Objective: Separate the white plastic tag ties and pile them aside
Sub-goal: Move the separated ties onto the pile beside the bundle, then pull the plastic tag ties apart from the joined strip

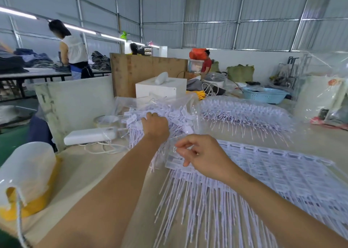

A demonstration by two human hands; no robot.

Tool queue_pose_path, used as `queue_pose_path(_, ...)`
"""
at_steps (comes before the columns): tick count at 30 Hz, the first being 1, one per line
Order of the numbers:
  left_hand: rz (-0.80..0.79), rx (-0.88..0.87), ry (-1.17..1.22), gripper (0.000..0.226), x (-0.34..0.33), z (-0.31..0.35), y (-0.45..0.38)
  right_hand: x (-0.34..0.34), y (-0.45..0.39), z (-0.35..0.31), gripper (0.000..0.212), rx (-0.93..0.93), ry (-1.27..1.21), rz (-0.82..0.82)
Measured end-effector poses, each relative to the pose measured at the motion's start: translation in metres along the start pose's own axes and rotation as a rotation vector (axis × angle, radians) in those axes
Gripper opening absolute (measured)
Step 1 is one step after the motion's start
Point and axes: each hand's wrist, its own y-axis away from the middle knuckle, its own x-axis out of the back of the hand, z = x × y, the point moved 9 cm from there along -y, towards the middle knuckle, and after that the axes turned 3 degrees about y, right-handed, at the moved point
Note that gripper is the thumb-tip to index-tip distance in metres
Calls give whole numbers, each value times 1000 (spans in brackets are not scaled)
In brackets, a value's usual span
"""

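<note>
Tabletop (90, 172): left hand (155, 126) hides ties (169, 116).

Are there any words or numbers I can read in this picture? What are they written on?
No text here can be read.
Sheet of joined tag ties: dark print on each tag head, too small and blurred to read.
Loose pile of tag ties under the left hand: faint marks, unreadable.
Bag at the far right: a red mark, too blurred to read.
</note>
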Motion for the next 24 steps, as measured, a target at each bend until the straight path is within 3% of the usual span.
queue_pose_path(3, -46, 41, -29, 35, 12, 3, 15, 24, 13, 17, 10, -52, -29, 64)
queue_pose_path(8, 103, 59, -26, 56, 65, 30, 67, 73, 42, 47, 11, -128, -17, 200)
queue_pose_path(13, 228, -221, 69, 65, 104, 108, 128, 116, 77, 75, 10, -202, 10, 289)
queue_pose_path(19, 4, -612, 188, 39, 72, 207, 175, 158, 117, 104, 13, -295, 24, 366)
queue_pose_path(24, -226, -776, 242, 38, 37, 241, 176, 191, 137, 133, 12, -408, 113, 408)
